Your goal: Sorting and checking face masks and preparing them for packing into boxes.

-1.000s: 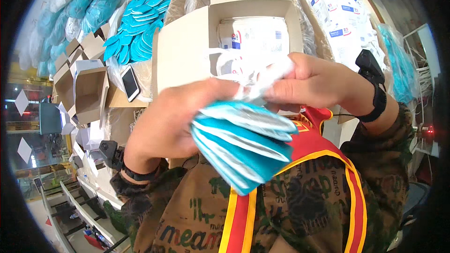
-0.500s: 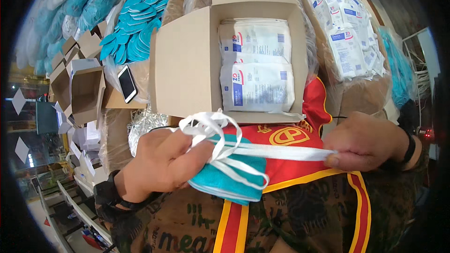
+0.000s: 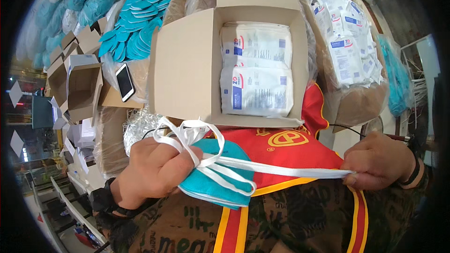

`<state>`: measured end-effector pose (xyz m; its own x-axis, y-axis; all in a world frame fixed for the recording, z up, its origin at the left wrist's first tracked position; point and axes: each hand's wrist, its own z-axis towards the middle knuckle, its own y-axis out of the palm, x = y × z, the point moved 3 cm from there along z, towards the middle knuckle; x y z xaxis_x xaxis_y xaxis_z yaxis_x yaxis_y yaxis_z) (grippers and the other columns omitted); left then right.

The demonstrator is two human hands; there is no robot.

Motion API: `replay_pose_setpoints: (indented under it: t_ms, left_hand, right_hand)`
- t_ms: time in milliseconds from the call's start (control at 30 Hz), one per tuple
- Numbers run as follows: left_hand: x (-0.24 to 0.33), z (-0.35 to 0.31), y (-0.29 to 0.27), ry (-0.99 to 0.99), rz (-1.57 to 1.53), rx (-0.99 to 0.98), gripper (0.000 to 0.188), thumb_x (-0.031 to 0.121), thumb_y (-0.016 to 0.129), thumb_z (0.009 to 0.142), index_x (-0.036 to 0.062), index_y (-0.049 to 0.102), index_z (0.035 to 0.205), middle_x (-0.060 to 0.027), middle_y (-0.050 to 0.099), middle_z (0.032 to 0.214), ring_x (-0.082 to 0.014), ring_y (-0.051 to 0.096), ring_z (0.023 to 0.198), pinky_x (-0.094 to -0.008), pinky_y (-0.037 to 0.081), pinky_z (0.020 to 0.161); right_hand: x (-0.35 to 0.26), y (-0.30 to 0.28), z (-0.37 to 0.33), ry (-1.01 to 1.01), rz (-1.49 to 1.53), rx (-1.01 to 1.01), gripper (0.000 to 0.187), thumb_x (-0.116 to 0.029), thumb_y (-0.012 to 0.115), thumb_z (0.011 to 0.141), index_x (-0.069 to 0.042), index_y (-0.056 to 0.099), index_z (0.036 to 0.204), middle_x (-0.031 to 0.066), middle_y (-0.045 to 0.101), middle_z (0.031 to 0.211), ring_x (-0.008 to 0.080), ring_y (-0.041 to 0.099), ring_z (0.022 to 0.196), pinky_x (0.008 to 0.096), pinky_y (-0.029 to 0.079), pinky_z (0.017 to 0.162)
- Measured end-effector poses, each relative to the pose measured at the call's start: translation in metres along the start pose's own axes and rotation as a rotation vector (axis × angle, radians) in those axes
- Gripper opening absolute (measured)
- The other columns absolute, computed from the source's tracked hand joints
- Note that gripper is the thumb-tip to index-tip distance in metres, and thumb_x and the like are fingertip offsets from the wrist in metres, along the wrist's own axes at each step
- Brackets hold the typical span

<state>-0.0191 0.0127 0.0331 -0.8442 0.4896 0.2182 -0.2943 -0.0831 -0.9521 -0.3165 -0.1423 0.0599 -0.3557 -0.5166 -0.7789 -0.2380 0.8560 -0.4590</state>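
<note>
A small stack of flat teal face masks, edged in white, is pinched in my left hand. White elastic straps loop above and across the masks near those fingers. From there a flat white strap stretches to the right, where my right hand has its end pinched between thumb and closed fingers. The strap runs taut in front of a red apron with yellow trim. How many masks I hold cannot be made out.
An open cardboard box with white printed packets stands just beyond my hands. Teal mask pieces fill a lined carton at far left, near a phone. At right, another lined carton holds loose packets. Empty small boxes lie left.
My right hand has moved right and slightly down, drawing the strap's end farther out. My left hand and the masks have shifted a little left and down.
</note>
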Motion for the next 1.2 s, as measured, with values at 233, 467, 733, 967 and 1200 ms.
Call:
replay_pose_setpoints:
  t_ms: [233, 467, 733, 967, 1200]
  left_hand:
    - [-0.007, 0.000, 0.003, -0.038, -0.115, 0.011, 0.032, 0.018, 0.073, 0.065, 0.0069, 0.065, 0.094, -0.0036, 0.056, 0.074, -0.0195, 0.059, 0.056, -0.0309, 0.046, 0.046]
    - [-0.018, -0.008, 0.008, -0.219, -0.060, -0.122, 0.033, 0.015, 0.073, 0.062, 0.0086, 0.062, 0.093, -0.0090, 0.058, 0.073, -0.0287, 0.061, 0.064, -0.0364, 0.047, 0.055]
    - [-0.111, -0.054, 0.024, -0.736, -0.645, 0.624, 0.038, 0.006, 0.066, 0.077, 0.0009, 0.057, 0.114, -0.0127, 0.066, 0.104, -0.0294, 0.065, 0.091, -0.0380, 0.051, 0.083]
    - [-0.099, -0.052, 0.083, -0.210, -1.835, 1.244, 0.048, 0.011, 0.069, 0.075, 0.0009, 0.054, 0.120, -0.0127, 0.062, 0.112, -0.0266, 0.063, 0.097, -0.0388, 0.051, 0.085]
    - [-0.047, -0.040, 0.094, -0.190, -2.000, 1.059, 0.046, 0.011, 0.070, 0.074, 0.0010, 0.056, 0.118, -0.0130, 0.062, 0.109, -0.0273, 0.063, 0.095, -0.0382, 0.051, 0.083]
  right_hand:
    - [-0.005, -0.010, -0.008, 0.001, -0.094, 0.019, 0.018, -0.027, 0.057, 0.090, -0.010, 0.061, 0.083, 0.0059, 0.058, 0.069, 0.0251, 0.060, 0.060, 0.0358, 0.048, 0.052]
    - [0.016, -0.022, -0.021, -0.011, -0.422, -0.054, 0.021, -0.026, 0.054, 0.090, -0.009, 0.059, 0.079, 0.0040, 0.057, 0.070, 0.0226, 0.060, 0.063, 0.0333, 0.047, 0.054]
    - [0.082, -0.035, -0.021, 0.142, 0.633, 0.751, 0.031, -0.031, 0.053, 0.090, -0.004, 0.052, 0.074, 0.0014, 0.046, 0.059, 0.0071, 0.039, 0.045, 0.0227, 0.027, 0.040]
    - [0.066, 0.004, 0.106, -0.390, 1.187, 0.337, 0.035, -0.032, 0.054, 0.090, 0.000, 0.055, 0.075, 0.0026, 0.049, 0.059, 0.0058, 0.036, 0.042, 0.0194, 0.027, 0.038]
    - [0.052, -0.002, 0.156, -0.422, 1.123, 0.217, 0.033, -0.030, 0.049, 0.094, -0.002, 0.059, 0.080, 0.0038, 0.054, 0.065, 0.0042, 0.041, 0.046, 0.0175, 0.029, 0.039]
